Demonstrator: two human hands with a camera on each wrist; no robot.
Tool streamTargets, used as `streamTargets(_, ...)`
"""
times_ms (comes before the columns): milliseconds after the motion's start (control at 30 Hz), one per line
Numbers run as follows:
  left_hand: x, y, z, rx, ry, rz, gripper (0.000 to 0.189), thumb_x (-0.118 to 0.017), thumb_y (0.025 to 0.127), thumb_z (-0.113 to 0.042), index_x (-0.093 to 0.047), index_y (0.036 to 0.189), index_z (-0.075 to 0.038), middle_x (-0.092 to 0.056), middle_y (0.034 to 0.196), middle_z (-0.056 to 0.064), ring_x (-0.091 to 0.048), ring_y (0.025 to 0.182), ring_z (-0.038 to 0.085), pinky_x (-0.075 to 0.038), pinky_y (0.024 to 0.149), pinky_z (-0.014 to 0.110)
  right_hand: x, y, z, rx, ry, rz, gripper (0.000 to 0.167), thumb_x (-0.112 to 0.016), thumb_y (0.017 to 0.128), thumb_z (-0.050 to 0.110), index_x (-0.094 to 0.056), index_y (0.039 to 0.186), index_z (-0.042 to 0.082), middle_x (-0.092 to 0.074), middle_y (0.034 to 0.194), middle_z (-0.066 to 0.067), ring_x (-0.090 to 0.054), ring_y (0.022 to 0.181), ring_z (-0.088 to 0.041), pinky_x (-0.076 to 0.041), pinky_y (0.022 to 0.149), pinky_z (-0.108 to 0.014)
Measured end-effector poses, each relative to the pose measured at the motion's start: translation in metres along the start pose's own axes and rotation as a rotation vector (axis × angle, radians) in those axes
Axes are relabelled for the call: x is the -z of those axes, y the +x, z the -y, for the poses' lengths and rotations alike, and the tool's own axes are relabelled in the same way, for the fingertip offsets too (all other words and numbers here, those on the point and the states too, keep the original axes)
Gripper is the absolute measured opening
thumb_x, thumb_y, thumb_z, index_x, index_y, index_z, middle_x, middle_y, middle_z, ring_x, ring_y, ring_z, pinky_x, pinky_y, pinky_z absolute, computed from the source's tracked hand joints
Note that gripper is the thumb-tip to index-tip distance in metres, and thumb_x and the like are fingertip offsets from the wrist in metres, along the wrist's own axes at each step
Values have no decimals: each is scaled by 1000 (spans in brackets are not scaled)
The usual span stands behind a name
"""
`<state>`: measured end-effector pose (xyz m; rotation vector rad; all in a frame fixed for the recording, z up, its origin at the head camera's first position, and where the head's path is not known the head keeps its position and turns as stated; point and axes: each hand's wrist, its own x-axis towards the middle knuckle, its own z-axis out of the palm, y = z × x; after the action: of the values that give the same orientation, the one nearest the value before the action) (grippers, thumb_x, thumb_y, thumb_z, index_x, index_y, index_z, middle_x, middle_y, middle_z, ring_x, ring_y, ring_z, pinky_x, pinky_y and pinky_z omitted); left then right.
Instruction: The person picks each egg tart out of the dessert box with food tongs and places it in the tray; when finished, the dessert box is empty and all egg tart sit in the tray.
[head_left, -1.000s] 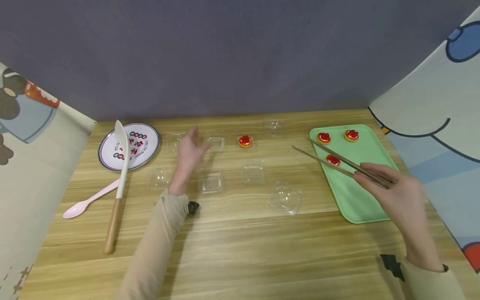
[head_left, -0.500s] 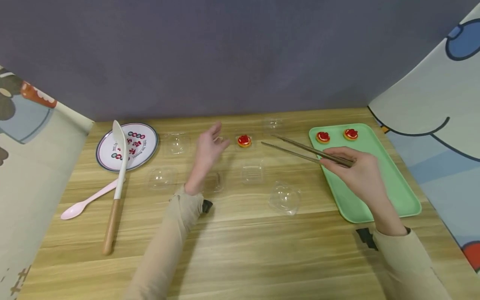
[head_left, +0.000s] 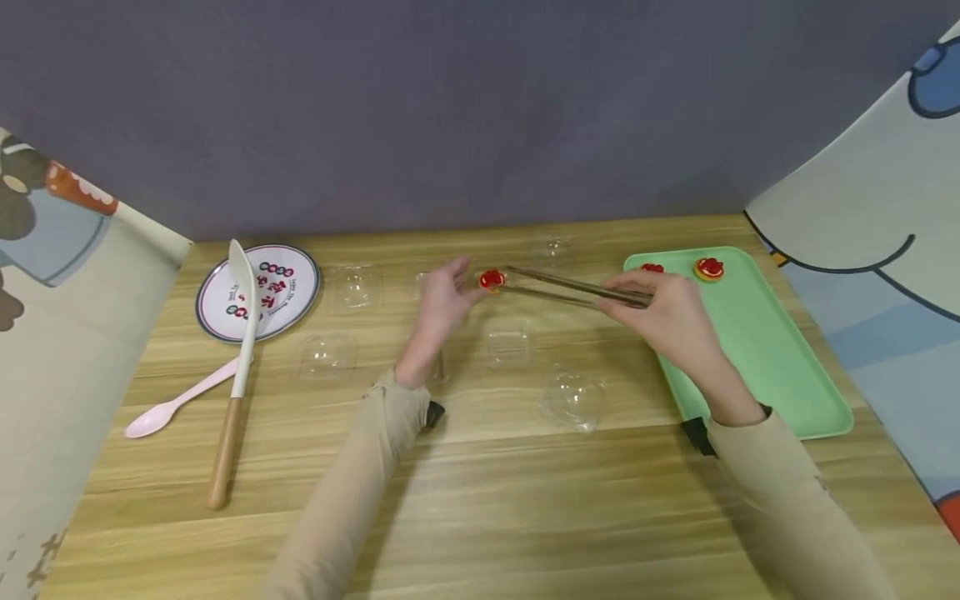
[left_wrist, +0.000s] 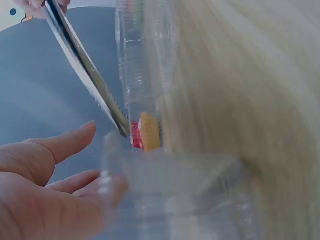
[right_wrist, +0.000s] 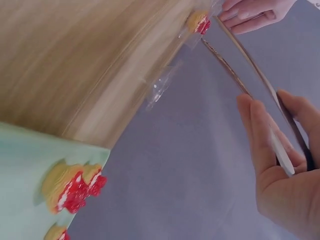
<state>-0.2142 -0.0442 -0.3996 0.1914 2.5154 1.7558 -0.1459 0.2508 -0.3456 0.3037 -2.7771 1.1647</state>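
Note:
My right hand (head_left: pixel 678 321) holds a pair of metal tongs (head_left: pixel 581 286), its arms spread apart and nothing gripped between them. The tips reach a small tart (head_left: pixel 491 280) with a red top, which sits in a clear plastic box. In the left wrist view, the tong tips come close over the red side of that tart (left_wrist: pixel 151 132). My left hand (head_left: pixel 442 304) is just left of the tart, fingers extended and holding nothing. Three more tarts (right_wrist: pixel 65 190) lie on the green tray (head_left: pixel 780 367); my right hand partly hides them in the head view.
Several clear plastic boxes and lids, such as the domed one (head_left: pixel 576 398) and the ridged one (head_left: pixel 507 343), are spread over the wooden table (head_left: pixel 517 508). A patterned plate (head_left: pixel 292 310) at left bears a long-handled spatula (head_left: pixel 238 392); a pink spoon (head_left: pixel 153 419) lies beside it.
My right hand has carried the tongs leftward from over the tray to the boxed tart. My left hand has shifted right, toward the same tart.

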Motion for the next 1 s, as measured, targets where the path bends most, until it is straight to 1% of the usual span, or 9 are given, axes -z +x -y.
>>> streamTargets(167,-5,2,2,15,-12,4,70,-77,94,6,-43,155,13,-45,160,27,-47,148,42,-45,122,43,-3,8,3,49,-61,5,27,-85,95,20,-82,117,4,-80,109,-15,-77,92,-32,-52,69,-13)
streamTargets(333,-7,2,4,38,1,8,72,-76,94,6,-42,157,10,-44,162,25,-46,148,41,-45,122,42,-6,14,3,71,-114,-5,26,-86,94,19,-82,114,3,-80,107,-15,-76,86,-30,-53,67,-22)
streamTargets(500,-10,3,7,58,14,20,75,-78,92,7,-42,158,8,-45,162,25,-48,147,40,-47,120,40,-8,19,2,75,-129,32,27,-85,95,21,-82,115,3,-80,108,-16,-69,66,-25,-46,57,-28)
streamTargets(567,-12,4,8,67,12,26,76,-78,92,7,-41,158,8,-45,162,25,-48,147,39,-47,120,39,-9,20,2,73,-125,47,28,-84,96,21,-81,117,4,-80,110,-17,-68,65,-23,-46,58,-29)
streamTargets(733,-15,6,8,89,22,29,77,-78,91,7,-41,159,7,-45,162,24,-49,147,38,-48,119,37,-10,21,2,79,-123,60,27,-84,97,21,-81,117,4,-80,112,-16,-71,72,-19,-52,66,-29)
streamTargets(800,-16,7,8,96,32,26,77,-79,91,7,-41,159,6,-46,161,25,-50,146,38,-48,118,37,-10,21,2,87,-120,65,26,-84,97,20,-81,116,4,-80,111,-16,-66,65,-19,-49,62,-28)
streamTargets(833,-15,7,8,96,37,27,77,-78,91,7,-41,159,6,-46,161,25,-50,146,38,-49,118,37,-11,21,3,89,-118,68,26,-84,96,20,-82,116,4,-80,111,-16,-67,66,-20,-49,62,-27)
streamTargets(933,-14,6,8,102,49,30,76,-78,92,8,-41,159,7,-46,160,26,-49,146,38,-48,118,37,-11,21,5,81,-102,91,26,-83,97,20,-81,117,4,-80,112,-16,-73,75,-27,-53,65,-29)
streamTargets(1000,-14,7,9,99,69,36,75,-77,93,7,-41,158,7,-46,160,26,-50,146,38,-48,118,37,-12,21,5,69,-86,108,26,-83,97,20,-81,118,4,-79,114,-16,-76,89,-30,-56,68,-29)
